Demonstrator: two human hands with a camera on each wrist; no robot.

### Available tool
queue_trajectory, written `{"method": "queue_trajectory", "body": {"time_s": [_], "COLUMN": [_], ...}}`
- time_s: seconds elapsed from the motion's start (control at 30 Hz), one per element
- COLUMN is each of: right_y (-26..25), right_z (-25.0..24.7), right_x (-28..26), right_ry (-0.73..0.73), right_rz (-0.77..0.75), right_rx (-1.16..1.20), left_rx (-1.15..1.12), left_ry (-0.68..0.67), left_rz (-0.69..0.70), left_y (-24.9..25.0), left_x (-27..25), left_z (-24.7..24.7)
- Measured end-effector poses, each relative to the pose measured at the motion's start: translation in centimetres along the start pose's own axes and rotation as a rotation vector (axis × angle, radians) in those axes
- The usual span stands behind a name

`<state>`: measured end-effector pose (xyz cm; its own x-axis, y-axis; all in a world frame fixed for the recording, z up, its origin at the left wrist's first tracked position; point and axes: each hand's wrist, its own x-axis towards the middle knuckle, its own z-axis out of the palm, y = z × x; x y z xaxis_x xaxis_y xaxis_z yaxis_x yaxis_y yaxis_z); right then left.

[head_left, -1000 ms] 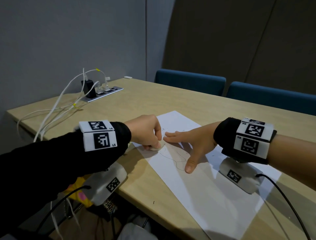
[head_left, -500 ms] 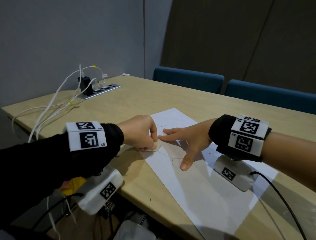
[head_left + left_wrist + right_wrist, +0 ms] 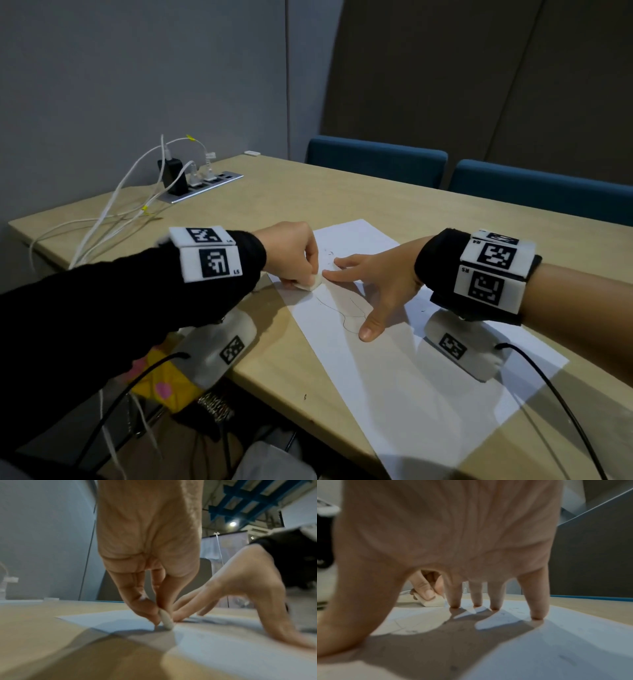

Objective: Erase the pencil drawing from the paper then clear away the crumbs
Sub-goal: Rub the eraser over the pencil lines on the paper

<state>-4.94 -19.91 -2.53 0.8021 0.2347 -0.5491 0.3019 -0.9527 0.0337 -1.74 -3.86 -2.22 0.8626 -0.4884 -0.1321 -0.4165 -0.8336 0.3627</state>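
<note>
The left hand (image 3: 291, 253) pinches a small white eraser (image 3: 310, 283) on the white paper sheet's (image 3: 428, 394) left edge; the right hand (image 3: 380, 284), fingers spread, presses the sheet flat.

left hand (image 3: 291, 253) pinching eraser (image 3: 310, 282), right hand (image 3: 380, 284) pressing paper (image 3: 394, 370)

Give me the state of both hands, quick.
Left hand: fingers pinch the white eraser and hold it against the paper.
Right hand: open, fingers spread and pressing flat on the paper, holding nothing.
</note>
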Motion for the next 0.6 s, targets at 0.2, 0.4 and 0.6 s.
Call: {"method": "queue_trajectory", "body": {"time_s": [0.2, 0.4, 0.6], "right_y": [0.0, 0.1, 0.8], "right_z": [-0.4, -0.8, -0.7], "right_x": [0.4, 1.6, 2.5], "right_ry": [-0.008, 0.054, -0.010], "right_rz": [0.012, -0.044, -0.053], "right_rx": [-0.019, -0.013, 0.110], "left_rx": [0.063, 0.064, -0.006], "left_ry": [-0.053, 0.034, -0.017], "left_rz": [0.043, 0.049, 0.036], "left_y": [0.2, -0.7, -0.6], "left_x": [0.3, 0.9, 0.4], "left_z": [0.1, 0.0, 0.6]}}
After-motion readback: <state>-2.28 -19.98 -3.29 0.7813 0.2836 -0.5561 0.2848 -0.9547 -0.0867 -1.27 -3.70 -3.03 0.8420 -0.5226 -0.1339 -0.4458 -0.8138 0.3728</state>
